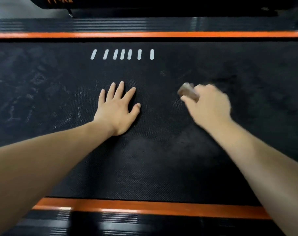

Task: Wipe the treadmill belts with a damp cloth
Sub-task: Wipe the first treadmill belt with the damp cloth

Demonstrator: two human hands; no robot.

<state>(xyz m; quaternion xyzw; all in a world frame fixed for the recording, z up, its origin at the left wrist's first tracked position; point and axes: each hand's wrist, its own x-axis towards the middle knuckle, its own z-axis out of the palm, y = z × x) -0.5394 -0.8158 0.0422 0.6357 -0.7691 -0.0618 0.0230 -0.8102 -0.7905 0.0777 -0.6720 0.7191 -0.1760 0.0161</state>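
From the head view, the left hand [116, 108] lay flat with fingers spread on the belt [153, 167]. The right hand [210, 106], blurry, gripped the cloth [187, 91] mid-frame. Dusty belt lay to the left, beyond the flat hand.

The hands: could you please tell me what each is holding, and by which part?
The right hand grips a bunched brownish cloth, one blurred end poking out in front. The left hand holds nothing, flat on the belt.
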